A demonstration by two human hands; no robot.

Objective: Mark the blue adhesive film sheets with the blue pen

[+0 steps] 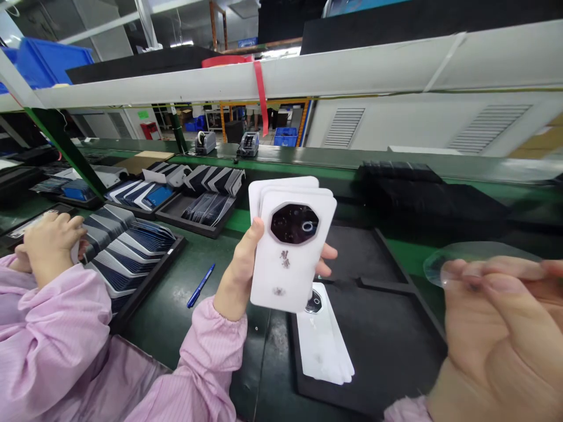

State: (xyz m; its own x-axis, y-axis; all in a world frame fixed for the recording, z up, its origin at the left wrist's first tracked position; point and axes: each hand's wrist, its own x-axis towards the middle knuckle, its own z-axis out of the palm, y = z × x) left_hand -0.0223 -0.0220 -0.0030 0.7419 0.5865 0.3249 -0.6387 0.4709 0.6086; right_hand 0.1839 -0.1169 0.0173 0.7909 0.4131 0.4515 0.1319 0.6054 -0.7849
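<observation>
My left hand (pixel 240 275) is closed round a small fanned stack of white phone back covers (pixel 290 246), held upright; the front one shows a dark octagonal camera window. My right hand (pixel 497 334) is close to the camera at the lower right, its fingers pinched on a thin clear film (pixel 457 255). Below the held stack, more white back covers (pixel 323 346) lie in a pile on a black tray (pixel 396 351).
A co-worker in a pink sleeve (pixel 53 334) at the left rests a hand (pixel 50 240) on a tray of dark covers (pixel 132 246). A blue pen (pixel 201 285) lies on the green belt. More trays (pixel 197 205) and two tape dispensers (pixel 226 142) stand behind.
</observation>
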